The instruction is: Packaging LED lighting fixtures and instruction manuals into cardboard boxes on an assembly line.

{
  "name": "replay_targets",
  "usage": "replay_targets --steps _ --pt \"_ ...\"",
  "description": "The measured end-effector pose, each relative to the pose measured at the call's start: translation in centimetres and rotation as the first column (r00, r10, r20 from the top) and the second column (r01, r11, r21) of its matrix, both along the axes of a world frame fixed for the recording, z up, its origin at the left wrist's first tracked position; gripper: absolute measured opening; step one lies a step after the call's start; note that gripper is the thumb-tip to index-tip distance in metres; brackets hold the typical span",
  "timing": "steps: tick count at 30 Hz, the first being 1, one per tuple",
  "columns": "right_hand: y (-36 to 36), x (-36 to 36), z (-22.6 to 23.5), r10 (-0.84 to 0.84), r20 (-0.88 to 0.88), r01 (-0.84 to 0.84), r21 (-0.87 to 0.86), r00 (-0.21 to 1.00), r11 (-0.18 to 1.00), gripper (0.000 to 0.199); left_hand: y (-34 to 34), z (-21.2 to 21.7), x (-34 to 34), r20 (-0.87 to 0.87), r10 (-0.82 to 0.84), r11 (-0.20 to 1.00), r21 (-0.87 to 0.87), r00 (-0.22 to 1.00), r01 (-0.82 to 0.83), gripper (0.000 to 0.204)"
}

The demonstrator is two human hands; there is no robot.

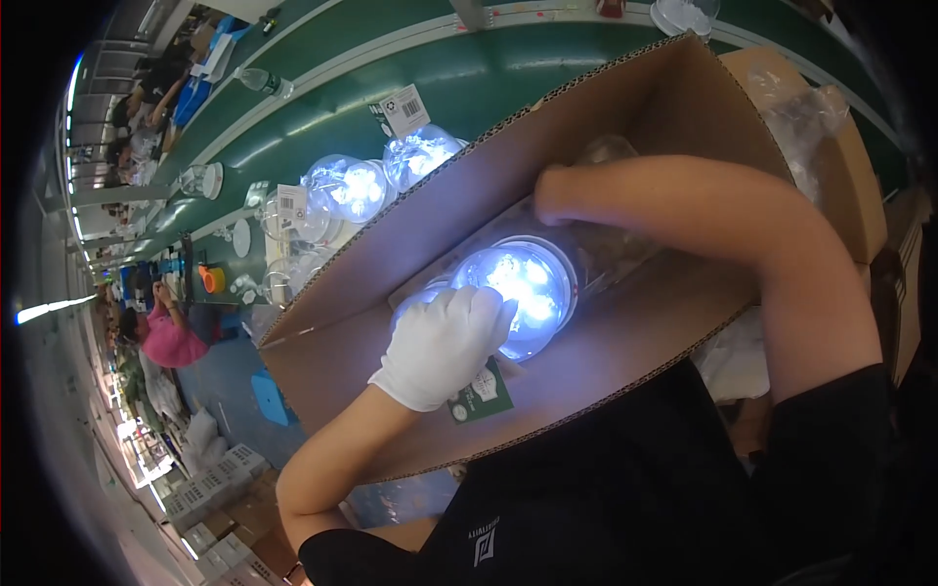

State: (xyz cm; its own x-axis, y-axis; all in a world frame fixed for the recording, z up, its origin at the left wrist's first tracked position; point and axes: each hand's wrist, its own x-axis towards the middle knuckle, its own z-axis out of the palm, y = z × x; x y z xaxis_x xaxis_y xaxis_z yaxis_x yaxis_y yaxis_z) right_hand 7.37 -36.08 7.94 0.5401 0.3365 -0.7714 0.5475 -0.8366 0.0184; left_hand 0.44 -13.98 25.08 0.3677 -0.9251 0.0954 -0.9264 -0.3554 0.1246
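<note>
My left hand (445, 347), in a white glove, is closed at the top end of a lit clear globe ornament (537, 293) inside an open cardboard box (576, 400). The globe lies on its side, glowing bluish white, with its pale base ring toward the right. A green card tag (482, 396) hangs below the glove. Part of another clear globe (420, 301) shows behind my knuckles. My right hand (554, 198) reaches into the box from the right, bent down at the wrist beside clear plastic (611, 249). Its fingers are hidden.
Beyond the box, more lit globes (352, 188) with white tags stand on a green table (322, 127). A plastic bottle (264, 82) lies farther back. Another carton with clear plastic (801, 117) is at the right. A person in pink (174, 332) is far left, near stacked boxes (215, 483).
</note>
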Motion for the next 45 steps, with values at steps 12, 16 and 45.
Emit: replay_targets --steps 12,16,45 --pt "-0.5 1.4 7.2 0.182 -0.208 -0.172 0.066 0.961 0.983 0.058 -2.1 -2.2 1.8 -0.009 -0.261 0.942 0.217 0.965 0.257 0.02" --pt "-1.8 0.9 2.0 -0.057 -0.171 0.089 0.19 0.984 0.978 0.057 -2.6 -3.9 2.0 0.095 -0.325 0.92 0.262 0.941 0.291 0.021" --pt "-1.6 -0.9 9.4 0.098 -0.127 -0.086 0.094 0.987 0.992 0.04 -6.4 -7.0 2.8 0.03 -0.538 0.797 0.346 0.843 0.496 0.013"
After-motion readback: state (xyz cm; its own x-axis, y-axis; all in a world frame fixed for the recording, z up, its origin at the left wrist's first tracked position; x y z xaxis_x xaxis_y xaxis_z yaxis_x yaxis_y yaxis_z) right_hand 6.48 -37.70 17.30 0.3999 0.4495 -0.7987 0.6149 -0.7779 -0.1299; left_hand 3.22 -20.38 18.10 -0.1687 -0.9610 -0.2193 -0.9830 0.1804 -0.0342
